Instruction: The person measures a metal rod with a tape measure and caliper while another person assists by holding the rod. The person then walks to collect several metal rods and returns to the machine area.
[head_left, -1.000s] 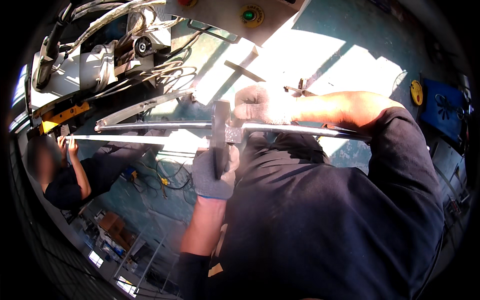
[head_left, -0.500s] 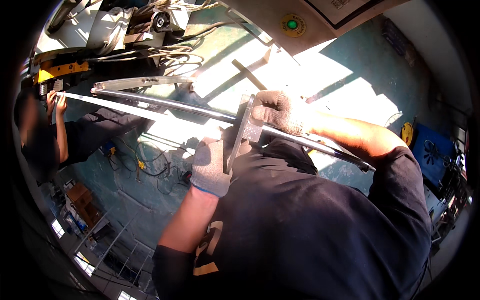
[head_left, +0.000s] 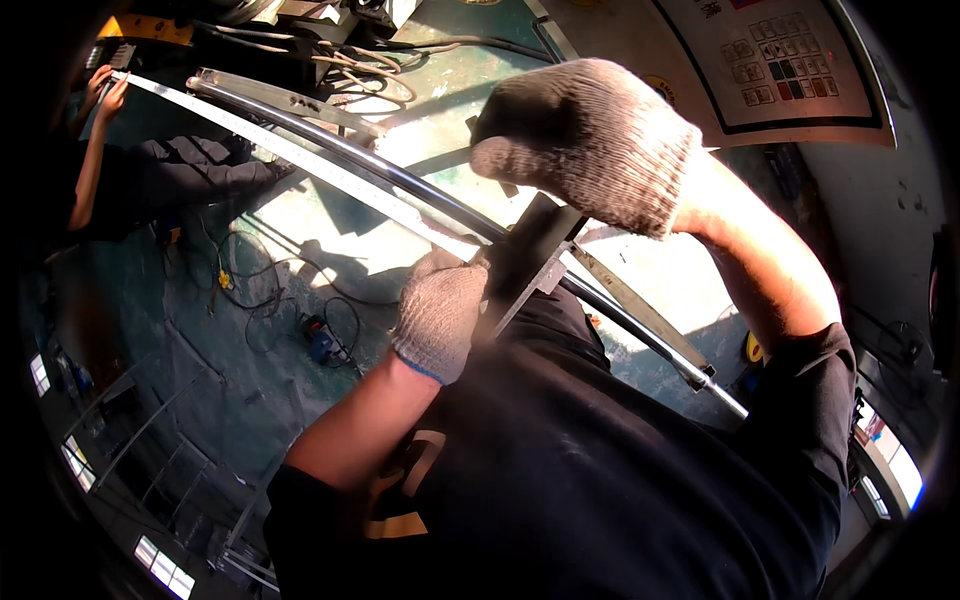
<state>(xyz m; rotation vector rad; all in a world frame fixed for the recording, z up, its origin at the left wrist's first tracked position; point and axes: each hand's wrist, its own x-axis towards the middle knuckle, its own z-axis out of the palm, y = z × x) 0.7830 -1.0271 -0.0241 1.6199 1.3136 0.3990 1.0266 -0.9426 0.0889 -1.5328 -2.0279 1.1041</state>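
Observation:
My left hand, in a grey knit glove with a blue cuff edge, is closed on the lower side of a dark angled metal plate. A long shiny round bar runs diagonally past the plate, which hides part of it. Beside the bar lies a long pale flat strip, whose near end meets my left glove and whose far end is in another person's hands. My gloved right hand is raised above the plate with its fingers curled in. Whatever they may hold is hidden.
The other person's hands are at the far left. A metal bar lies behind the round bar. Cables tangle at the back, and a blue tool with a cord rests on the floor. A machine panel stands at the upper right.
My right hand has come off the plate's upper end and risen toward the camera. The plate has turned, showing its broad dark face. The view has shifted too.

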